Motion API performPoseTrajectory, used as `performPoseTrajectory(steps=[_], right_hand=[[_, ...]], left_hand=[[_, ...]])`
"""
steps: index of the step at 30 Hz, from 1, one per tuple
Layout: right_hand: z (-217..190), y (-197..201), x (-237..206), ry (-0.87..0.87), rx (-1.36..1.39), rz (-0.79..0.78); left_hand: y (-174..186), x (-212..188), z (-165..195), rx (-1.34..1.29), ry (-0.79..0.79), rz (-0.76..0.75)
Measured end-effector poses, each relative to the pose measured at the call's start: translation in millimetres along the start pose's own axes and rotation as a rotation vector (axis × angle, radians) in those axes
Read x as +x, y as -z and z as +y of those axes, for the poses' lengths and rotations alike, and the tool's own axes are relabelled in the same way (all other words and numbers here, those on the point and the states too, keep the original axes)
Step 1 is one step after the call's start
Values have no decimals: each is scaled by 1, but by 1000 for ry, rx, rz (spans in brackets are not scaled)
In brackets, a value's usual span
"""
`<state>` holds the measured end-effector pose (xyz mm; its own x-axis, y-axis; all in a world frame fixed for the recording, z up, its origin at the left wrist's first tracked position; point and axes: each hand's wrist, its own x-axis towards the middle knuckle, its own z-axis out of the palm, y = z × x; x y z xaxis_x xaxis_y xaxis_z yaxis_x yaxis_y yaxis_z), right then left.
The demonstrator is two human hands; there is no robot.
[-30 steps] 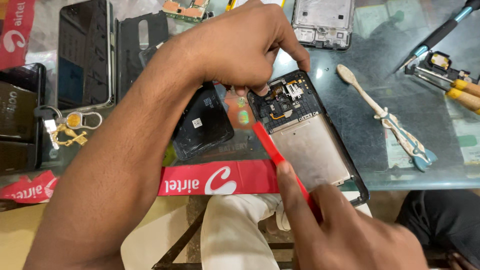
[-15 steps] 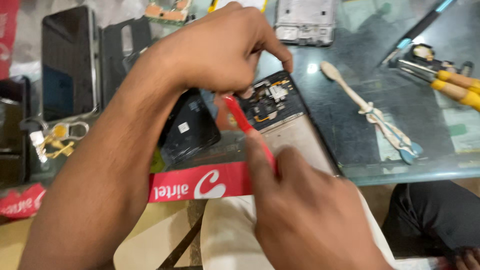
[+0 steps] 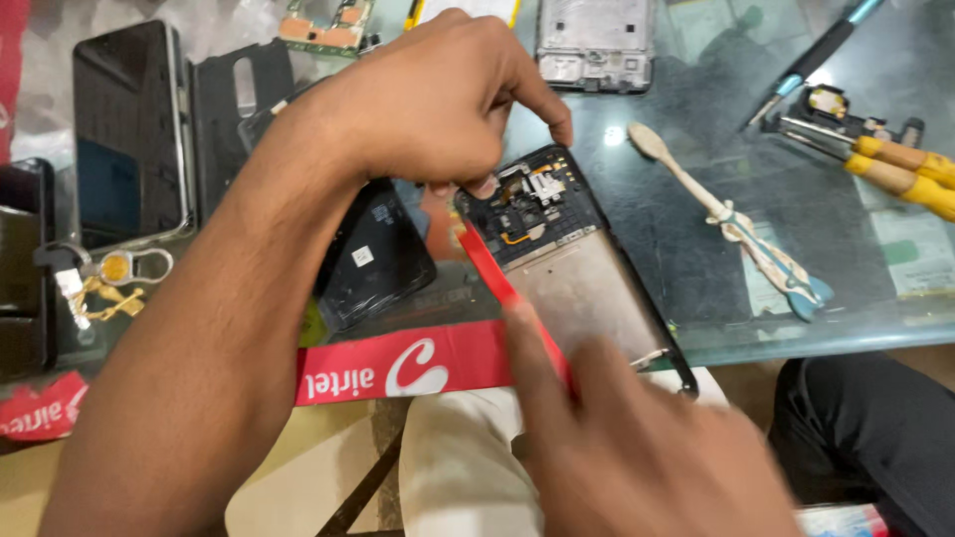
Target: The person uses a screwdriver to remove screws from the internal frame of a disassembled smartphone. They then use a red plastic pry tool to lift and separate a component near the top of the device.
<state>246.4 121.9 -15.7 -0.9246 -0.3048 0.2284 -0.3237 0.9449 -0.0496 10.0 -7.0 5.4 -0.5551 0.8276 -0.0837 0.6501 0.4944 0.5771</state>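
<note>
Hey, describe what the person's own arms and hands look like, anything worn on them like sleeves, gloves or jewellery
Both are bare. The left hand has no glove, and its forearm shows no sleeve, watch or band along the whole visible length. The right hand is also ungloved, though blurred, so small details such as rings cannot be told. No cables or markings show on either.

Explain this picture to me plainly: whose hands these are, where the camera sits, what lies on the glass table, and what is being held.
There is no machine here. A person wears the camera on the head, so it looks down on their own two bare hands. The left hand presses its fingertips on the top end of an opened phone whose back is off. The right hand, blurred, holds a thin red pry tool laid along the phone's left edge. On the glass table also lie a black back cover, a worn toothbrush, yellow-handled tools, a bare phone frame and a key ring.
</note>
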Motion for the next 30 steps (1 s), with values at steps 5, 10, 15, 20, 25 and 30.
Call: performPoseTrajectory(steps=[5,10,15,20,25,30], right_hand=[[-1,6,-3,29,-196,-248],[-8,-11,-2,-5,-177,-66],[-1,8,-5,175,-331,-130],[-11,-9,15,-38,-42,-118],[0,-24,-45,146,-126,-200],[29,-21,-72,211,55,-247]], left_hand=[[3,-6,4,45,155,-39],[-2,-2,6,71,60,23],[-6,-3,-5,38,195,-18],[-12,2,-8,183,-291,226],[-5,-3,-5,47,92,-1],[-4,-6,5,43,187,-65]])
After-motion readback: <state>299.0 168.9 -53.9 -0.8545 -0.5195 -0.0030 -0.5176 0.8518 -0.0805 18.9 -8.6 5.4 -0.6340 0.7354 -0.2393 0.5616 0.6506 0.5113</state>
